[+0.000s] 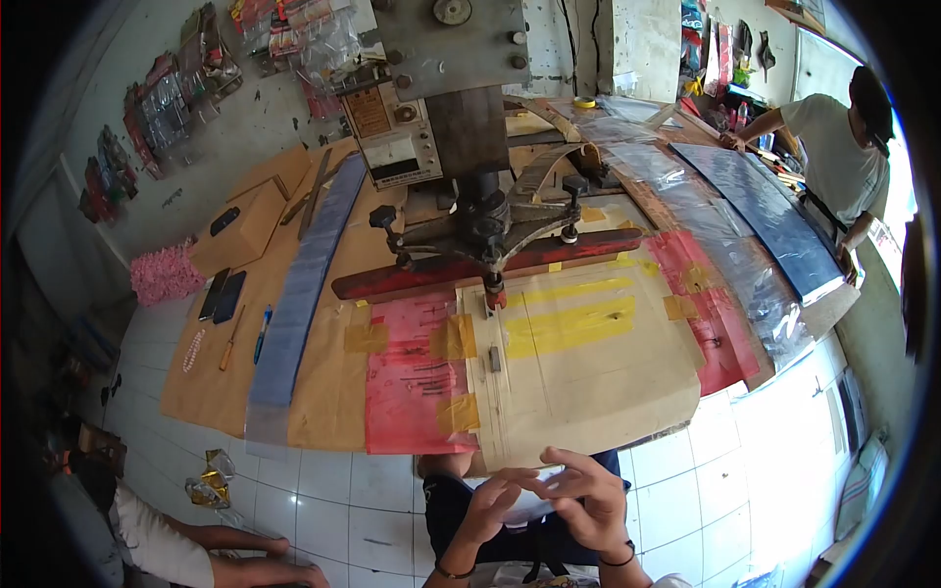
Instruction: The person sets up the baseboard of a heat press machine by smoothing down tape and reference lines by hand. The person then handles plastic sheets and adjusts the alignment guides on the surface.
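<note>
Above my lap, at the table's front edge, my left hand (497, 507) and my right hand (590, 502) come together with fingertips close or touching. The fingers of both are bent but apart. A pale patch shows between them; I cannot make out whether it is something thin held there. In front of them lies a tan board (588, 392) with yellow tape strips (569, 328) and red sheets (412, 377) taped along its sides. A small dark metal piece (495, 360) rests on the board. Over its far side stands a press (485, 220) with a long red bar (392, 279).
A folded blue plastic strip (312, 294) lies left, by a pen (263, 333), an orange-handled tool (232, 338), phones (228, 297) and a cardboard box (243, 220). At right a person (843, 147) handles a dark blue sheet stack (760, 216). Another person's legs (235, 563) show lower left.
</note>
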`<state>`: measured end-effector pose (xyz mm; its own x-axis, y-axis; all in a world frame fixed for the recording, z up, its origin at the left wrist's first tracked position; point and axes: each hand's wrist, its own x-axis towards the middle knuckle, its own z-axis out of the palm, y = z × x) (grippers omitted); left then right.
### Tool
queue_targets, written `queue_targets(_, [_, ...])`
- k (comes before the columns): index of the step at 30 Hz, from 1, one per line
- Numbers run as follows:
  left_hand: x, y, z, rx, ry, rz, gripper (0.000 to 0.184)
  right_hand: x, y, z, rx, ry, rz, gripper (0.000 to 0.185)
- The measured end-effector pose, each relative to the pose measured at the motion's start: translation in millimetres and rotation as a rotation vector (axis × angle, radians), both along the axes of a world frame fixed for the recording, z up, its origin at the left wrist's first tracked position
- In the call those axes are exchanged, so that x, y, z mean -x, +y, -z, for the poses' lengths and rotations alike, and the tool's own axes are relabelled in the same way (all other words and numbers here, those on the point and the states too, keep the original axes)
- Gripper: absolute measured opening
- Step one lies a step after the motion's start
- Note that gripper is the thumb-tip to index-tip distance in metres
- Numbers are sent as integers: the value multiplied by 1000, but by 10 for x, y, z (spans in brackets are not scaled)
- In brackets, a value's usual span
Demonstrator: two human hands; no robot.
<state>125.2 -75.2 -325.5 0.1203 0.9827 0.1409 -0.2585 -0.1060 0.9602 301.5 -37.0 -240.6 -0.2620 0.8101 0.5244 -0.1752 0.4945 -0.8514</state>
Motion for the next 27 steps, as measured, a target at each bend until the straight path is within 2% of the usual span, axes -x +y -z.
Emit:
queue_targets(2, [9, 86, -71, -19, -174, 47, 48, -87, -63, 93, 153, 215, -80, 18])
queue_targets(3, [11, 127, -93, -27, -266, 69, 50, -95, -68, 100, 146, 327, -36, 20])
queue_targets(8, [-1, 220, -310, 23, -228, 120, 56, -420, -216, 421, 464, 559, 59, 21])
queue_targets(12, [-17, 255, -459, 83, -204, 123, 61, -523, -306, 487, 309, 601, -78, 25])
queue_targets(16, [-13, 291, -468, 101, -263, 144, 60, -708, -226, 586, 234, 462, -436, 14])
queue_targets(20, [-40, 337, -523, 141, -233, 128, 55, -994, -74, 611, 436, -162, -1042, 21])
queue_targets(23, [-159, 327, -479, 115, -132, 53, 60, -959, -71, 499, 577, -721, -1184, 20])
queue_targets(24, [-203, 332, -452, 125, -130, 0, 70, -1034, -97, 711, 501, -698, -1154, 33])
queue_targets(27, [-236, 213, -580, 122, -70, -78, 71, -1057, -127, 661, 566, -256, -737, 54])
